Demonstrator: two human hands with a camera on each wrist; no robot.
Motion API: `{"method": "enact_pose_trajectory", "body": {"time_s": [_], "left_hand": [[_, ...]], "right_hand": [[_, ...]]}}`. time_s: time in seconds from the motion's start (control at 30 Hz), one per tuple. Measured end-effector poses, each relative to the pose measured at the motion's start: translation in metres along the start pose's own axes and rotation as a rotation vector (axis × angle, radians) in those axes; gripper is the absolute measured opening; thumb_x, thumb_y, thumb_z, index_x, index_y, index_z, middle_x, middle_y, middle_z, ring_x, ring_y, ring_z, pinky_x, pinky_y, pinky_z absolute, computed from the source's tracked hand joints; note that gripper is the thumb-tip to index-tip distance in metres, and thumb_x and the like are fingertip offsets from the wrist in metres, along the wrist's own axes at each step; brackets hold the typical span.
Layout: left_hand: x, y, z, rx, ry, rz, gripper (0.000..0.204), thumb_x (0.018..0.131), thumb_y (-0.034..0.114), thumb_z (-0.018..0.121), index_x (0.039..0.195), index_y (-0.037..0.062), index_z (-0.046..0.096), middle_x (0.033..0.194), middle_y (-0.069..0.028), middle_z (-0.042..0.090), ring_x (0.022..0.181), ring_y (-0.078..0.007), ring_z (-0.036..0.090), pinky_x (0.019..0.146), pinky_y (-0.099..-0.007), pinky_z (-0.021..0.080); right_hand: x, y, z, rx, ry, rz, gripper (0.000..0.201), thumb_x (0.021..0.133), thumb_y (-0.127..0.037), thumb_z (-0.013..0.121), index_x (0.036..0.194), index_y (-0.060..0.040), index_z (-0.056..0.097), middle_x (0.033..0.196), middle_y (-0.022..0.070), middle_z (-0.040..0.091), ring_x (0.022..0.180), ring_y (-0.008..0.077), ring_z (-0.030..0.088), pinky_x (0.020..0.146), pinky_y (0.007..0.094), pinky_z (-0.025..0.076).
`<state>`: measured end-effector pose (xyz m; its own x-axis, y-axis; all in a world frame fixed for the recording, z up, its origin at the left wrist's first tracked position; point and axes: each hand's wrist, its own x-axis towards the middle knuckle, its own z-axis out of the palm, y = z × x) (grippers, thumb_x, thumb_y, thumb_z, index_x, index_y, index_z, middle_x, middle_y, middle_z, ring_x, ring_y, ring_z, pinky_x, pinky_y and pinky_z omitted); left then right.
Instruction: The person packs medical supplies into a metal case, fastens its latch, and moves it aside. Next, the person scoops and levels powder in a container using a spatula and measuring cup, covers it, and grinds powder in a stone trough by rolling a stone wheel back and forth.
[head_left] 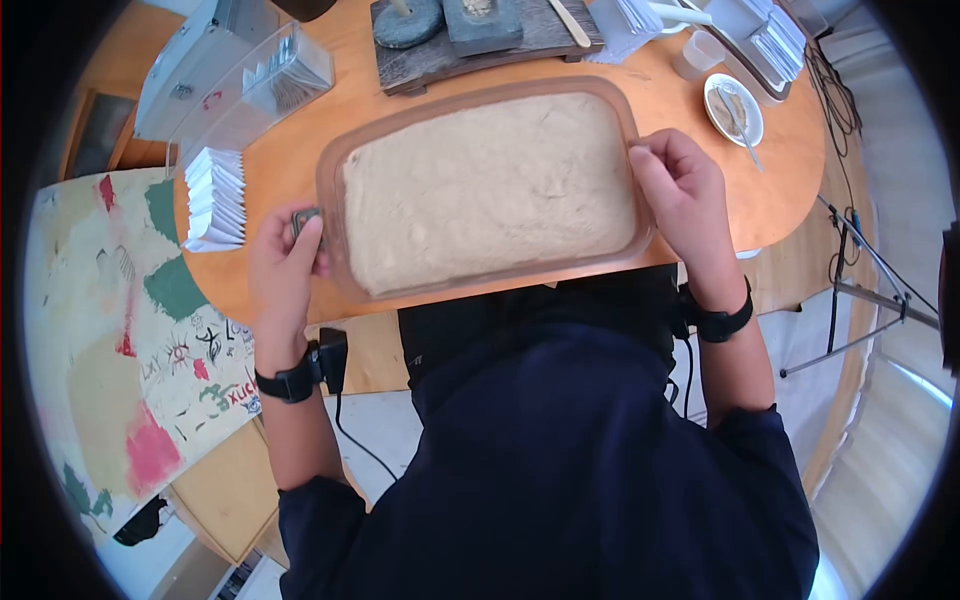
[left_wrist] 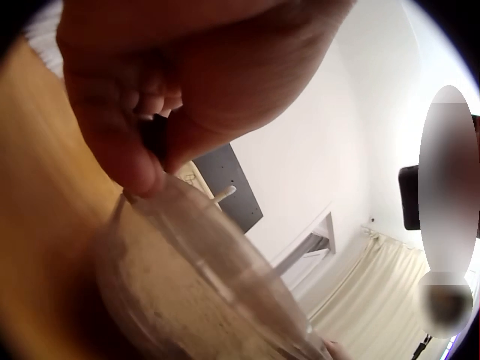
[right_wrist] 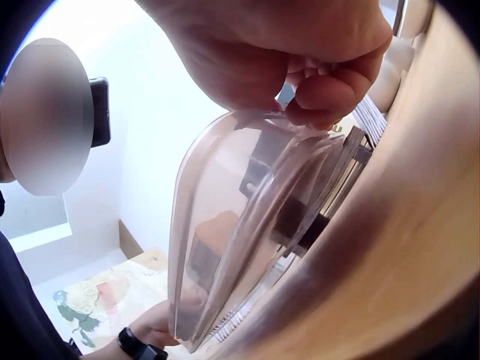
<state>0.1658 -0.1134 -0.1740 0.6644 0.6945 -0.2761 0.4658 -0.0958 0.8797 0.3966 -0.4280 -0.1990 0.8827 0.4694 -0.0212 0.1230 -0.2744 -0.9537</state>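
Note:
A see-through, brownish plastic tub [head_left: 328,190] with rounded corners lies across the table's near side. A pale beige, powdery-looking mass [head_left: 490,190] fills it, its surface slightly cracked and uneven. My left hand [head_left: 283,255] grips the tub's left end; in the left wrist view its fingertips [left_wrist: 142,184] pinch the rim. A small dark piece [head_left: 306,222] shows between that thumb and forefinger, mostly hidden. At the opposite end my right hand [head_left: 688,185] pinches the upper right rim, thumb on top and fingers curled. The right wrist view shows the tub's clear wall [right_wrist: 217,202] beneath those fingers.
Behind the tub, a dark wooden board [head_left: 430,72] carries stone pieces and a flat stick [head_left: 570,22]. Folded white papers [head_left: 215,200] stand at left beside a clear box [head_left: 290,75]. A white bowl with a spoon [head_left: 733,108] and a small cup [head_left: 698,54] sit at right.

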Motion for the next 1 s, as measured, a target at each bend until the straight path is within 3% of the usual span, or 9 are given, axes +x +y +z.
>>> {"method": "enact_pose_trajectory", "body": {"time_s": [0.17, 0.3, 0.43, 0.5, 0.7, 0.77, 0.9, 0.93, 1.0], "left_hand": [[-0.01, 0.01, 0.016, -0.057, -0.102, 0.045, 0.02, 0.098, 0.013, 0.06, 0.116, 0.0038, 0.059, 0.082, 0.0022, 0.062, 0.064, -0.0051, 0.055, 0.058, -0.0206, 0.046], [-0.004, 0.005, -0.004, -0.003, 0.032, 0.011, 0.021, 0.097, 0.012, 0.062, 0.117, 0.0029, 0.058, 0.081, 0.0017, 0.061, 0.063, -0.0056, 0.056, 0.058, -0.0209, 0.046], [-0.012, 0.015, 0.017, -0.055, -0.104, 0.039, 0.021, 0.098, 0.012, 0.061, 0.116, 0.0032, 0.059, 0.079, 0.002, 0.06, 0.064, -0.0053, 0.055, 0.058, -0.0202, 0.045], [-0.005, 0.009, 0.001, 0.009, 0.016, 0.035, 0.021, 0.097, 0.011, 0.061, 0.116, 0.0028, 0.059, 0.077, 0.0026, 0.059, 0.064, -0.0049, 0.055, 0.058, -0.0206, 0.045], [-0.014, 0.014, 0.016, -0.033, -0.061, 0.047, 0.02, 0.098, 0.012, 0.061, 0.116, 0.0035, 0.059, 0.082, 0.0027, 0.061, 0.064, -0.005, 0.054, 0.059, -0.0202, 0.044], [-0.007, 0.008, 0.002, 0.017, 0.076, 0.052, 0.02, 0.098, 0.012, 0.061, 0.116, 0.0036, 0.059, 0.084, 0.0025, 0.061, 0.065, -0.0052, 0.054, 0.058, -0.0202, 0.044], [-0.018, 0.001, -0.01, 0.021, 0.047, -0.005, 0.02, 0.098, 0.013, 0.061, 0.116, 0.004, 0.059, 0.085, 0.0025, 0.061, 0.066, -0.0054, 0.054, 0.058, -0.0202, 0.043], [-0.019, 0.002, -0.002, -0.023, -0.015, 0.055, 0.02, 0.098, 0.013, 0.061, 0.116, 0.0039, 0.059, 0.083, 0.0023, 0.061, 0.065, -0.0053, 0.053, 0.058, -0.0202, 0.043], [-0.018, 0.0, -0.003, -0.033, 0.022, 0.066, 0.02, 0.098, 0.013, 0.061, 0.116, 0.004, 0.059, 0.082, 0.0023, 0.061, 0.065, -0.0054, 0.053, 0.058, -0.0202, 0.043]], "right_hand": [[0.009, 0.006, -0.007, 0.061, 0.035, 0.08, 0.019, 0.093, -0.016, 0.063, 0.09, 0.0021, 0.066, 0.075, 0.0008, 0.065, 0.067, 0.0052, 0.058, 0.061, 0.0226, 0.047], [0.002, 0.007, 0.007, -0.007, -0.026, -0.028, 0.017, 0.094, -0.015, 0.062, 0.09, 0.0014, 0.066, 0.074, 0.0001, 0.065, 0.067, 0.0052, 0.057, 0.061, 0.0212, 0.047], [0.008, 0.022, -0.011, 0.073, 0.009, 0.096, 0.018, 0.092, -0.016, 0.064, 0.09, 0.0014, 0.066, 0.073, -0.0004, 0.063, 0.067, 0.0042, 0.057, 0.062, 0.0225, 0.047], [0.003, 0.004, 0.008, 0.021, 0.025, 0.052, 0.017, 0.092, -0.015, 0.064, 0.09, 0.0007, 0.067, 0.074, -0.0013, 0.064, 0.068, 0.004, 0.057, 0.062, 0.0224, 0.047], [0.007, 0.019, -0.005, 0.081, 0.048, 0.062, 0.017, 0.094, -0.016, 0.062, 0.089, 0.0007, 0.065, 0.07, 0.0008, 0.063, 0.063, 0.0061, 0.058, 0.057, 0.023, 0.047], [0.008, 0.004, 0.015, 0.136, 0.001, 0.047, 0.018, 0.094, -0.016, 0.062, 0.089, 0.0012, 0.064, 0.068, 0.0005, 0.061, 0.062, 0.0066, 0.058, 0.057, 0.0224, 0.047], [-0.002, 0.02, 0.015, -0.051, 0.001, -0.094, 0.016, 0.093, -0.013, 0.062, 0.092, 0.0019, 0.065, 0.07, 0.0022, 0.064, 0.066, 0.0055, 0.058, 0.06, 0.0221, 0.048], [0.002, 0.021, 0.01, 0.13, -0.007, 0.066, 0.015, 0.093, -0.013, 0.062, 0.092, 0.0015, 0.065, 0.073, 0.0028, 0.065, 0.067, 0.0053, 0.058, 0.061, 0.0218, 0.048], [0.01, 0.023, 0.011, 0.095, -0.001, 0.037, 0.015, 0.094, -0.013, 0.062, 0.09, 0.0017, 0.065, 0.073, 0.0026, 0.065, 0.065, 0.0062, 0.058, 0.059, 0.0225, 0.048]]}}
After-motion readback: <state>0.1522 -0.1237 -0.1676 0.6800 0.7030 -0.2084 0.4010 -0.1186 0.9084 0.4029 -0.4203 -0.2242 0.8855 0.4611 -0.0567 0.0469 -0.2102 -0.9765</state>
